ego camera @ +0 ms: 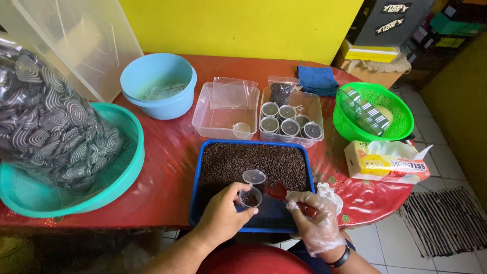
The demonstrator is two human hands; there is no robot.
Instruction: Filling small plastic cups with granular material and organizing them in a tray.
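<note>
Over blue tray (200,172) at six o'clock: left hand (221,215) pinching small clear cup (250,197); gloved right hand (314,220) gripping red scoop (279,191).

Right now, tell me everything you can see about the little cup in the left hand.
The cup is small, clear plastic, upright, with its hinged lid flipped open above it. Dark grains partly fill it. The left hand pinches it over the blue tray of the same grains; the gloved right hand holds a red scoop beside it.
</note>
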